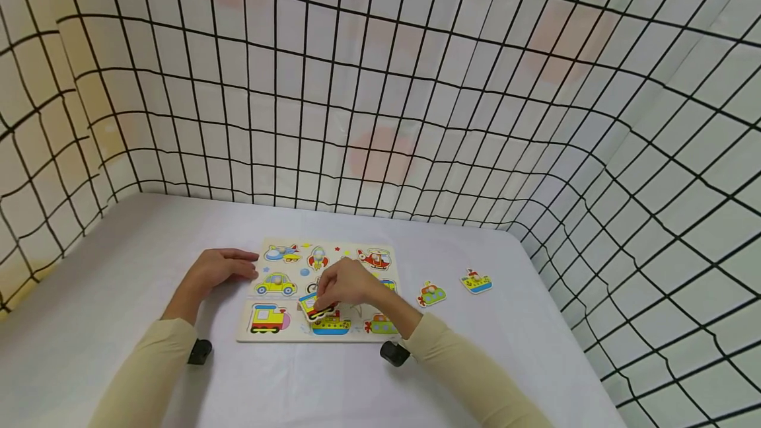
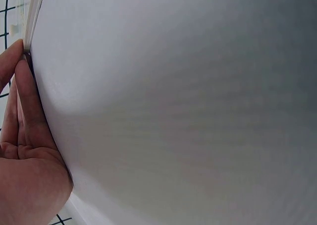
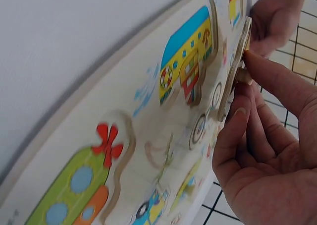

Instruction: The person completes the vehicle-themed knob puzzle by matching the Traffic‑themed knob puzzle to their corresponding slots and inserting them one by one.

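Note:
My right hand (image 1: 351, 281) pinches a small train puzzle piece (image 1: 309, 308) above the middle of the wooden puzzle board (image 1: 299, 336). In the right wrist view that piece (image 3: 231, 76) appears edge-on, tilted, with thumb and fingers at its knob (image 3: 243, 76). Part of it hangs over the printed boat (image 1: 330, 326). A train picture (image 1: 267, 319) shows at the board's lower left. With relaxed fingers, my left hand (image 1: 217, 269) rests at the board's left edge; the left wrist view shows its fingertips against that edge.
Right of the board lie a green submarine piece (image 1: 432, 294) and a yellow-and-blue boat piece (image 1: 477, 281). The board also bears a car (image 1: 276, 284), a plane, a rocket and a helicopter (image 1: 374, 258). Black wire mesh (image 1: 303, 101) stands around the white-covered table (image 1: 285, 388).

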The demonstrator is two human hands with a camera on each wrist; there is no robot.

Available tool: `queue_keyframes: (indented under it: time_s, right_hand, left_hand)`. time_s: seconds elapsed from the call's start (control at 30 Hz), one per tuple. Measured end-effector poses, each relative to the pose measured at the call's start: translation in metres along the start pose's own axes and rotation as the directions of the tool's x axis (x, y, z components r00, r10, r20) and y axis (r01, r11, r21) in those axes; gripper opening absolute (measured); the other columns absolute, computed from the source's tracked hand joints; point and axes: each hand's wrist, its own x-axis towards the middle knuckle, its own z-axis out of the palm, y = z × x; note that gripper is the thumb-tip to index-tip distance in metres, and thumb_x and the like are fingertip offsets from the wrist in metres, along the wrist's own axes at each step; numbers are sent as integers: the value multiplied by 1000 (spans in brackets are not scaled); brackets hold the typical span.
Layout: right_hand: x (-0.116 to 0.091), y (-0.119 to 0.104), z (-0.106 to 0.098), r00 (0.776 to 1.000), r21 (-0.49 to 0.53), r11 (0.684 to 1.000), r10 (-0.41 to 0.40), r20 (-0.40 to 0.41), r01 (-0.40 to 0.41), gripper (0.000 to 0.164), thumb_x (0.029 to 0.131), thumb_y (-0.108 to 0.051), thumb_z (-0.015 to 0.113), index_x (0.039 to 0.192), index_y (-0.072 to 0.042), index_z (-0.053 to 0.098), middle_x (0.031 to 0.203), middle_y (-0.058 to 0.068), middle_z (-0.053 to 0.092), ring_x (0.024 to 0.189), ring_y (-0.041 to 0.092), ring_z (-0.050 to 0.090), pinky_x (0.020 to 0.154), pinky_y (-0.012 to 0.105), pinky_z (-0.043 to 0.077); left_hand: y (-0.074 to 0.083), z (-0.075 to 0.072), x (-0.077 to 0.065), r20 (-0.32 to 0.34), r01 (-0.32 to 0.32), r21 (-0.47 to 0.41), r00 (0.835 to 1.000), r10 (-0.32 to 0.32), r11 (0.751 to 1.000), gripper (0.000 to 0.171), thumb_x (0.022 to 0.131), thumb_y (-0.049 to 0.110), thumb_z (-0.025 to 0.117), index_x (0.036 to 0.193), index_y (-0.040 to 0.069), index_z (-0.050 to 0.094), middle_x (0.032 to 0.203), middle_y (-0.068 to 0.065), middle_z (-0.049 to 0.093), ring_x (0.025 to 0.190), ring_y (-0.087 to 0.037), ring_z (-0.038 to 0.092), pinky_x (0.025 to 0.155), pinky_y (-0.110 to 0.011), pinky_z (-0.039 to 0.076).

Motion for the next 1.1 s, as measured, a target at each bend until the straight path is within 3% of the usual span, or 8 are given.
queue_keyframes:
  time_s: [0.23, 0.63, 0.87, 1.1]
  right_hand:
    - [7, -12, 17, 1000, 17, 1000, -5, -1, 5, 16, 79, -24, 87, 75, -19, 73, 64, -7, 67, 62, 8, 58, 58, 21, 41]
    - [16, -21, 43, 998, 53, 997, -58, -11, 58, 17, 78, -22, 88, 72, -19, 72, 60, -7, 65, 59, 5, 55, 56, 19, 39]
    - [16, -22, 45, 999, 73, 997, -37, -9, 38, 17, 77, -20, 89, 75, -18, 72, 63, -6, 66, 59, 7, 57, 57, 20, 42]
    - [12, -23, 39, 998, 121, 992, -45, 49, 39, 14, 80, -12, 86, 86, -16, 75, 72, -5, 69, 66, 8, 62, 62, 19, 47]
  left_hand:
    - [2, 0, 0, 1, 2, 13, 1000, -2, 1000, 62, 82, 29, 81, 138, 9, 64, 143, -21, 59, 126, -36, 55, 104, -51, 44]
    - [0, 3, 3, -1, 11, 7, 1000, -11, 1000, 61, 82, 29, 81, 137, 9, 64, 142, -18, 60, 123, -33, 57, 102, -49, 45]
    - [1, 1, 0, 0, 3, 17, 1000, -3, 1000, 61, 83, 29, 80, 138, 9, 64, 142, -19, 60, 126, -36, 56, 105, -53, 43]
    - [0, -1, 1, 2, -11, 29, 1000, 11, 1000, 61, 83, 31, 80, 137, 8, 64, 140, -18, 62, 125, -35, 56, 104, -53, 43]
